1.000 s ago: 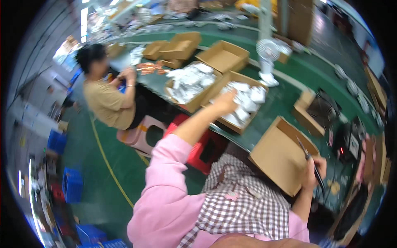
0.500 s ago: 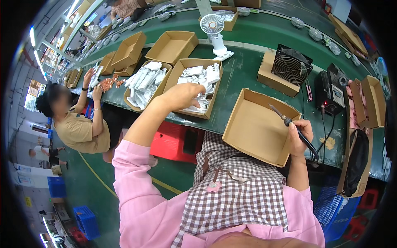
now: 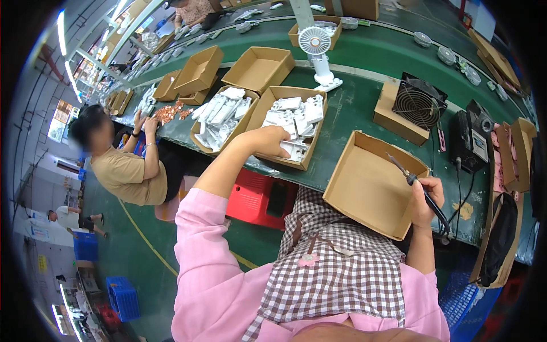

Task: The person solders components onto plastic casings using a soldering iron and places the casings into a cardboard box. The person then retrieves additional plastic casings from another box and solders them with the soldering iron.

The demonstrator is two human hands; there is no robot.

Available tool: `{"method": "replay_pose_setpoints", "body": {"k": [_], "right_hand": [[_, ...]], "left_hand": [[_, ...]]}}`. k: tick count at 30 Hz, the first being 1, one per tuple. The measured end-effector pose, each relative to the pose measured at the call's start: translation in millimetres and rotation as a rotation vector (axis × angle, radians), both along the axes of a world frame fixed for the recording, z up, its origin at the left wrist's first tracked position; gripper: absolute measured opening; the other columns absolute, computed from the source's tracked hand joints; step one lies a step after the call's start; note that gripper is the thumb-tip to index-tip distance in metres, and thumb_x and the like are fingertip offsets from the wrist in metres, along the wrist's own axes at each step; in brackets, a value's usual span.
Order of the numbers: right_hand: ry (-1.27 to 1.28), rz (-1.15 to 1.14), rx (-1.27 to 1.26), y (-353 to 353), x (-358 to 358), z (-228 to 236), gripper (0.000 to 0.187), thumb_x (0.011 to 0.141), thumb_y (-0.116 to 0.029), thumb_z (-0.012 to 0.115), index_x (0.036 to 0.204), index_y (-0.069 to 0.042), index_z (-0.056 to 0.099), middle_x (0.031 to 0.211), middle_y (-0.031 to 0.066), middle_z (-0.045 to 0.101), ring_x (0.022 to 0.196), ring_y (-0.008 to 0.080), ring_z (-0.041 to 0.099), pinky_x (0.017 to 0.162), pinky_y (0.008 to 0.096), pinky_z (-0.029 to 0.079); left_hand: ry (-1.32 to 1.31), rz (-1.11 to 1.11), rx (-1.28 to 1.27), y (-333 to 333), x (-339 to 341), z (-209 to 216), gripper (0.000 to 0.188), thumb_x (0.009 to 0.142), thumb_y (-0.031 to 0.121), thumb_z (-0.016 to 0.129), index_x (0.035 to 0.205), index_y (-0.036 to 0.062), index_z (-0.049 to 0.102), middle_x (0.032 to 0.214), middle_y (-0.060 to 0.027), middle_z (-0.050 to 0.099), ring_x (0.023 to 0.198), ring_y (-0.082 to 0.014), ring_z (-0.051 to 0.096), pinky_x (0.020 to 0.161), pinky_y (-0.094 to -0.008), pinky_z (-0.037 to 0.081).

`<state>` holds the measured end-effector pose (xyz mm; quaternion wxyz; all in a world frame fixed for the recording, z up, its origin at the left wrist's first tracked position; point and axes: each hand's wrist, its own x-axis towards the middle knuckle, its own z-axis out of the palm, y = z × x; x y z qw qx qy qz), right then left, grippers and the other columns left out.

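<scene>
My left hand (image 3: 269, 141) reaches into a cardboard box of white plastic parts (image 3: 293, 117). Its fingers are bent down onto a white plastic part (image 3: 295, 151) near the box's front side, and the fingertips are partly hidden. In my right hand (image 3: 427, 202) is a soldering iron (image 3: 411, 178), gripped by its black handle, with the tip pointing up and left. The iron hangs over the right side of a shallow cardboard tray (image 3: 364, 182) with a bare bottom, at the table's front edge.
Left of my box stands another box of white parts (image 3: 225, 117). A small white fan (image 3: 314, 43) is behind. To the right are a black fan (image 3: 419, 100) on a carton and a black soldering station (image 3: 470, 139) with cables. A co-worker (image 3: 125, 159) sits at the left.
My left hand has gone lower into the parts, and its fingers have closed in. The whole view has shifted, moving everything rightward in it. My right hand keeps the soldering iron over the tray.
</scene>
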<state>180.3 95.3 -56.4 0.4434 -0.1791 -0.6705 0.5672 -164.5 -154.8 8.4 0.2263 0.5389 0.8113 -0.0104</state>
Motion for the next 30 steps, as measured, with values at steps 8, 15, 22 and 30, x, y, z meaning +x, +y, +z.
{"method": "replay_pose_setpoints", "body": {"k": [8, 15, 22, 30], "right_hand": [[0.021, 0.003, 0.073, 4, 0, -7, 0.010, 0.086, -0.005, 0.060, 0.087, -0.004, 0.050, 0.072, -0.0004, 0.047, 0.050, 0.0035, 0.040, 0.046, 0.0174, 0.030], [0.061, -0.040, 0.075, 1, -5, -4, 0.010, 0.086, -0.006, 0.060, 0.086, -0.003, 0.050, 0.072, -0.0003, 0.046, 0.053, 0.0041, 0.041, 0.050, 0.0181, 0.031], [0.062, -0.014, 0.069, 5, -4, -10, 0.010, 0.085, -0.005, 0.059, 0.086, -0.004, 0.049, 0.070, -0.0013, 0.044, 0.053, 0.0043, 0.039, 0.050, 0.0184, 0.029], [0.077, -0.009, 0.016, 10, 7, -23, 0.012, 0.085, -0.009, 0.062, 0.088, -0.004, 0.051, 0.076, 0.0010, 0.046, 0.059, 0.0067, 0.040, 0.054, 0.0204, 0.031]], "left_hand": [[0.087, 0.114, -0.014, -16, -22, 37, 0.034, 0.068, 0.007, 0.072, 0.100, 0.0027, 0.062, 0.100, -0.0157, 0.063, 0.102, -0.0331, 0.057, 0.086, -0.0371, 0.045], [0.326, -0.111, 0.163, -32, -23, 0, 0.030, 0.060, -0.005, 0.063, 0.085, 0.0064, 0.054, 0.099, -0.0095, 0.058, 0.104, -0.0296, 0.053, 0.084, -0.0384, 0.041], [0.279, -0.048, 0.173, -36, -23, 4, 0.033, 0.062, -0.008, 0.059, 0.090, 0.0077, 0.050, 0.092, -0.0110, 0.059, 0.096, -0.0332, 0.056, 0.079, -0.0408, 0.042], [0.256, -0.085, 0.106, -34, -34, 1, 0.037, 0.070, 0.006, 0.065, 0.106, 0.0080, 0.056, 0.103, -0.0150, 0.053, 0.102, -0.0352, 0.052, 0.087, -0.0426, 0.042]]}}
